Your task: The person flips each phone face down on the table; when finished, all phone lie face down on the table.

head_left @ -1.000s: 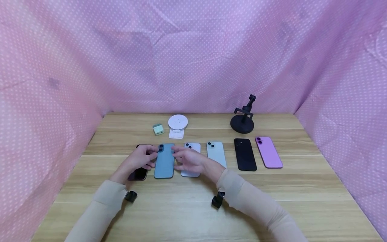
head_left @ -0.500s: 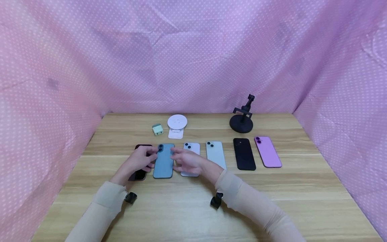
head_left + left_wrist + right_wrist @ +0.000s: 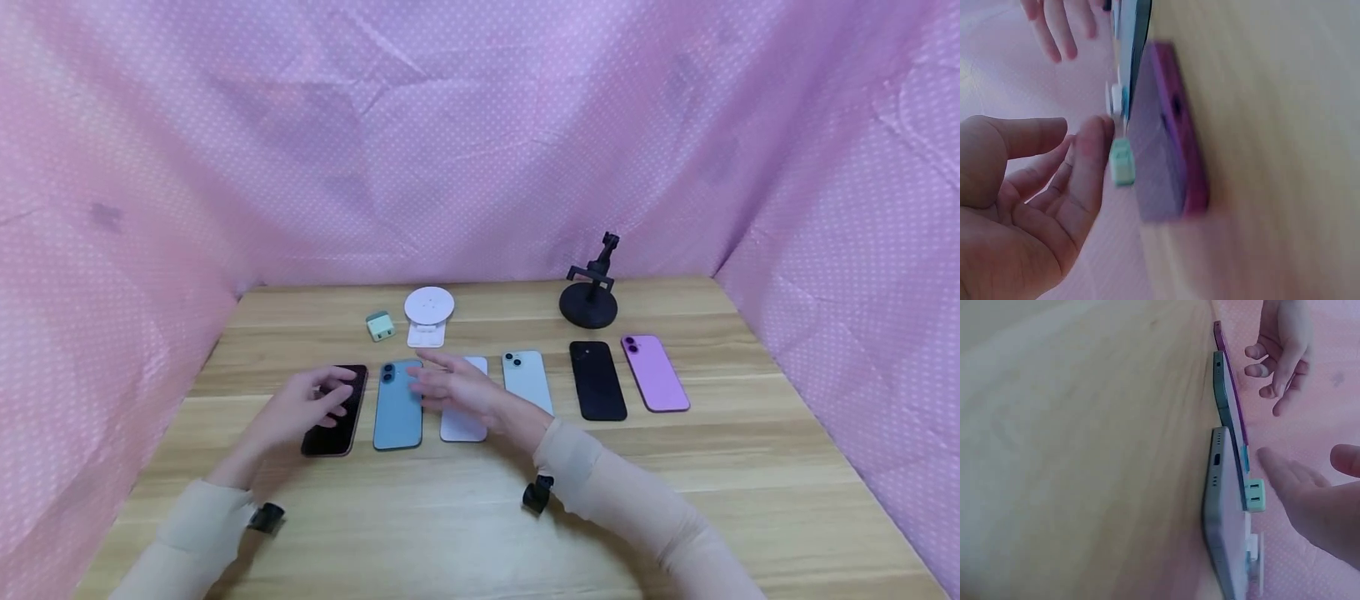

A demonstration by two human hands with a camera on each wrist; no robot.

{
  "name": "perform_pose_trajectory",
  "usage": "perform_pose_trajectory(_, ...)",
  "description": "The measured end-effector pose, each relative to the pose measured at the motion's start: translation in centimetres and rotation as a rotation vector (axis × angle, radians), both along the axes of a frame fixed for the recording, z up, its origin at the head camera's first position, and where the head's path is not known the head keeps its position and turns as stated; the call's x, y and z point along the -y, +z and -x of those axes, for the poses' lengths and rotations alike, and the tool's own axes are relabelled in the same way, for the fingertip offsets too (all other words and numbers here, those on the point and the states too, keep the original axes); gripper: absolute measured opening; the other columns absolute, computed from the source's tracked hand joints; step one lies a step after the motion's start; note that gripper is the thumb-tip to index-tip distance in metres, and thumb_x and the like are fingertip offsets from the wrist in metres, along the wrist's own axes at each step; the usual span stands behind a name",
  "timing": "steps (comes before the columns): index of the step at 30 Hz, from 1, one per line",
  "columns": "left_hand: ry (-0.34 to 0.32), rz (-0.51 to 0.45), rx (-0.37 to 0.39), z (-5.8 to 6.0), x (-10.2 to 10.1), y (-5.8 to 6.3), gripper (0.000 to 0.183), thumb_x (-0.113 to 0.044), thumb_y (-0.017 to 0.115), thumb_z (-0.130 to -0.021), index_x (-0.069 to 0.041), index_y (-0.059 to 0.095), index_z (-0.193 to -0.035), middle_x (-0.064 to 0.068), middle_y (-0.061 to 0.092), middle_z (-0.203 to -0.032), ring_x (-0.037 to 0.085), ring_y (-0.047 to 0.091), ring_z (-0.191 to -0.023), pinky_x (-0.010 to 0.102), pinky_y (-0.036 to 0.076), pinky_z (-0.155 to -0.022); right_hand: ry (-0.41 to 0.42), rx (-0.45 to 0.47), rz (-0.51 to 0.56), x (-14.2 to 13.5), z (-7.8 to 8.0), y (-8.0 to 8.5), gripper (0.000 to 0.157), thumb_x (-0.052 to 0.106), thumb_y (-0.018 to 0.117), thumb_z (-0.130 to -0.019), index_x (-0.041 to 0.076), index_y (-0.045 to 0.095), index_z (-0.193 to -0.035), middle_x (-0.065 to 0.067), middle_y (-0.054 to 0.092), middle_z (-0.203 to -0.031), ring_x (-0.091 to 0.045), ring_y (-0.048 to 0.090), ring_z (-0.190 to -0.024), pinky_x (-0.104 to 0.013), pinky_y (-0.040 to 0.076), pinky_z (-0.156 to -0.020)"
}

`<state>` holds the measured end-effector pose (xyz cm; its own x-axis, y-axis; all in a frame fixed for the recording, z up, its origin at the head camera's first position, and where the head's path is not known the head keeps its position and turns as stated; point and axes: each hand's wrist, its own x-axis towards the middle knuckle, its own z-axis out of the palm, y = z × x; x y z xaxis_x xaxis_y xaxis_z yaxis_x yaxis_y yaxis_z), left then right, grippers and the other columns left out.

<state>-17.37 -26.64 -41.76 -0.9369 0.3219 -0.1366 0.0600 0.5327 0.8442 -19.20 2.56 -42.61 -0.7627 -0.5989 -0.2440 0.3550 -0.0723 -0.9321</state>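
Note:
My left hand (image 3: pixel 303 404) hovers over the leftmost phone (image 3: pixel 341 429), which lies dark screen up and shows a magenta edge in the left wrist view. Its fingers are loosely bent and hold nothing. My right hand (image 3: pixel 461 387) is above a pale lavender phone (image 3: pixel 463 429) and covers that phone's upper part in the head view. Its fingers are extended and reach over the edge of the blue phone (image 3: pixel 397 417), which lies back up between the two hands. The right wrist view shows a gap between the right hand (image 3: pixel 1319 503) and the lavender phone (image 3: pixel 1225 512).
Farther right in the row lie a pale mint phone (image 3: pixel 528 379), a black phone (image 3: pixel 597 379) and a pink-purple phone (image 3: pixel 655 373). Behind them stand a green charger plug (image 3: pixel 380 326), a white round stand (image 3: pixel 429 307) and a black phone holder (image 3: pixel 589 305). Pink dotted cloth (image 3: pixel 465 150) surrounds the table.
My left hand has moved left, away from the blue phone's edge and over the leftmost phone. My right hand's fingers have lifted from beside the blue phone. The view has shifted slightly.

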Motion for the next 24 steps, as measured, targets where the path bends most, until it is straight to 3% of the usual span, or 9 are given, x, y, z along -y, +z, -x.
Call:
perform_pose_trajectory(5, 0.021, 0.176, -0.129, 0.0, 2.2, 1.1, 0.041, -0.024, 0.057, -0.106, 0.002, 0.056, -0.138, 0.023, 0.064, -0.124, 0.038, 0.064, -0.107, 0.049, 0.058, -0.088, 0.049, -0.061, 0.010, 1.3, 0.1, 0.4, 0.059, 0.019, 0.054, -0.107, 0.011, 0.030, -0.160, -0.016, 0.045, -0.155, -0.031, 0.051, -0.136, -0.047, 0.045, -0.110)
perform_pose_trajectory(9, 0.040, 0.196, -0.150, 1.0, 3.0, 1.0, 0.046, -0.024, 0.057, -0.106, 0.005, 0.053, -0.141, 0.027, 0.059, -0.135, 0.045, 0.059, -0.118, 0.058, 0.051, -0.098, 0.058, -0.007, 0.026, 3.3, 0.3, 0.0, 0.059, 0.010, 0.051, -0.106, 0.005, 0.027, -0.160, -0.016, 0.035, -0.160, -0.031, 0.041, -0.143, -0.044, 0.044, -0.111)
perform_pose_trajectory(12, 0.070, 0.152, -0.147, 1.7, 3.1, 0.5, 0.045, -0.019, 0.057, -0.106, 0.007, 0.052, -0.141, 0.030, 0.058, -0.135, 0.045, 0.060, -0.118, 0.045, 0.057, -0.092, 0.040, 0.059, 0.068, 4.9, 0.4, -0.5, 0.059, 0.005, 0.048, -0.106, 0.002, 0.025, -0.160, -0.016, 0.028, -0.164, -0.031, 0.033, -0.147, -0.043, 0.040, -0.114)
perform_pose_trajectory(16, 0.102, 0.102, -0.137, 2.4, 3.3, -0.7, 0.041, -0.009, 0.059, -0.103, 0.011, 0.052, -0.138, 0.032, 0.060, -0.130, 0.039, 0.064, -0.110, 0.028, 0.060, -0.075, 0.003, 0.134, 0.124, 6.6, 0.7, -1.1, 0.060, 0.002, 0.047, -0.105, 0.001, 0.022, -0.160, -0.016, 0.023, -0.165, -0.030, 0.028, -0.149, -0.045, 0.037, -0.117)
perform_pose_trajectory(24, 0.093, 0.068, -0.031, 3.5, 3.7, -2.5, 0.039, 0.003, 0.062, -0.097, 0.015, 0.053, -0.132, 0.032, 0.063, -0.117, 0.028, 0.065, -0.099, 0.029, 0.062, -0.073, 0.005, 0.223, 0.111, 7.9, 1.6, -1.7, 0.064, -0.002, 0.043, -0.103, 0.001, 0.016, -0.161, -0.015, 0.018, -0.167, -0.029, 0.021, -0.151, -0.046, 0.031, -0.119)
